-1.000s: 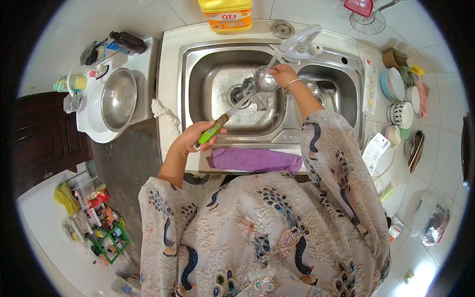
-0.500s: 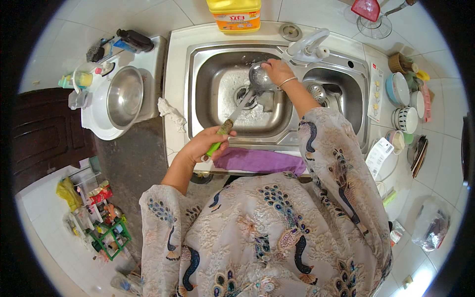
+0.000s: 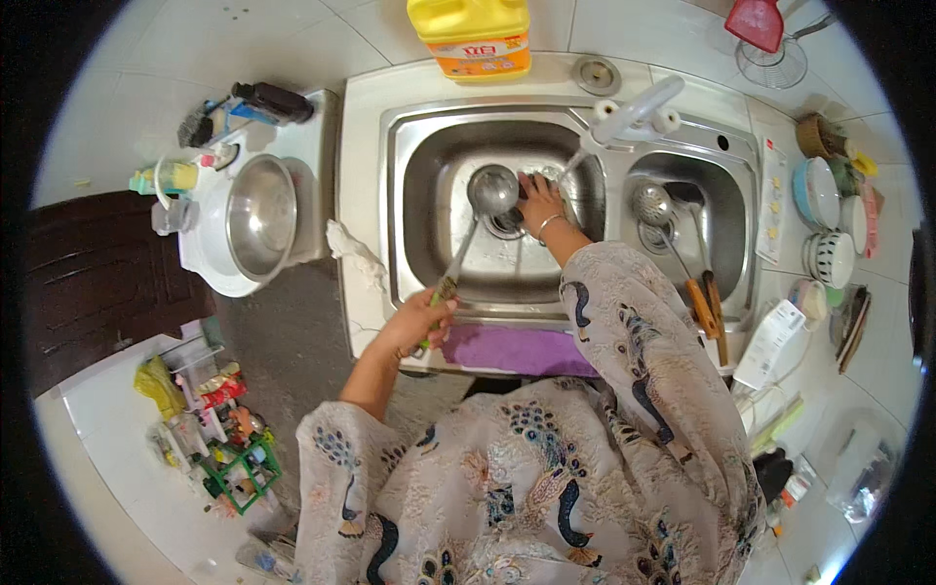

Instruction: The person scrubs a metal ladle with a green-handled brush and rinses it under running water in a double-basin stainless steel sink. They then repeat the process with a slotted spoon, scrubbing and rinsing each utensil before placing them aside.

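My left hand point(image 3: 419, 322) is closed round the green handle of a metal ladle point(image 3: 492, 189), near the front edge of the sink. The ladle's round bowl hangs over the drain of the large left basin point(image 3: 429, 234). Close beside that bowl, my right hand point(image 3: 542, 206) reaches down into the same basin, back of the hand up and fingers stretched out. What lies beneath its palm is hidden. A thin stream of water from the white faucet point(image 3: 639, 107) falls near the right hand's fingers.
A skimmer point(image 3: 651, 203) and a dark spatula point(image 3: 687, 195) lie in the right basin, handles over its front rim. A purple cloth point(image 3: 517, 351) lies along the front edge. A yellow jug point(image 3: 478, 44) stands behind the sink, bowls point(image 3: 829, 255) at right, a steel basin point(image 3: 261, 219) at left.
My right hand has let go of the ladle's bowl and moved down into the basin, over where a grey cloth lay. The left hand still holds the ladle. The view has shifted.
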The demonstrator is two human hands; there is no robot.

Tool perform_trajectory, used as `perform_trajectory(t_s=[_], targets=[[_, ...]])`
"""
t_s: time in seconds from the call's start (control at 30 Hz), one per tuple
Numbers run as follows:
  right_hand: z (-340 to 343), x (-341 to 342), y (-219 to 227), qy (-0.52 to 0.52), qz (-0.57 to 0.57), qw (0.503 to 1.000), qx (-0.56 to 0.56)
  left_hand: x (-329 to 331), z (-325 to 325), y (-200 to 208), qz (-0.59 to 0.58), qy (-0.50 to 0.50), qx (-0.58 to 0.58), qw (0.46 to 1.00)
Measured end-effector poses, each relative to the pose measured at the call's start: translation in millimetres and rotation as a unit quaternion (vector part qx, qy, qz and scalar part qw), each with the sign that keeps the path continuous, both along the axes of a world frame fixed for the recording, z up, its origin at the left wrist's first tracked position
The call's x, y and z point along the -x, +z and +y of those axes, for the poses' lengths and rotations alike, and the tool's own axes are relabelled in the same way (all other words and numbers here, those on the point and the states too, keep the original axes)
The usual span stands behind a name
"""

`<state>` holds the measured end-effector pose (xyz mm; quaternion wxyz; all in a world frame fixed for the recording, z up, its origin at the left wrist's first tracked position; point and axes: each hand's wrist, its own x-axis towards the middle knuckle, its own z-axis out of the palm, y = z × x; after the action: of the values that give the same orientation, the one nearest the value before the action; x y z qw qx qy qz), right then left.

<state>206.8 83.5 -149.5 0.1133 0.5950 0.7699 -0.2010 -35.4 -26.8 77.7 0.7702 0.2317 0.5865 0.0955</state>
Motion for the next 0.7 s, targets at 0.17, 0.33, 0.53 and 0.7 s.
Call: perform_trajectory(t_s=[0.17,0.33,0.53,0.7], targets=[[36,-23,-16,-0.176,0.018,0.982,0.058,17,-3,-7,-0.110,0.096,0.072,0.987],[0,-48,45,-0.196,0.275,0.927,-0.161,2,5,-18,-0.104,0.087,0.069,0.988],[-13,-24,129,-0.134,0.185,0.972,0.047,-40,13,-10,-0.111,0.032,0.022,0.993],[-24,-34,147,-0.234,0.274,0.925,-0.123,-49,15,-2,-0.115,-0.018,0.024,0.993]])
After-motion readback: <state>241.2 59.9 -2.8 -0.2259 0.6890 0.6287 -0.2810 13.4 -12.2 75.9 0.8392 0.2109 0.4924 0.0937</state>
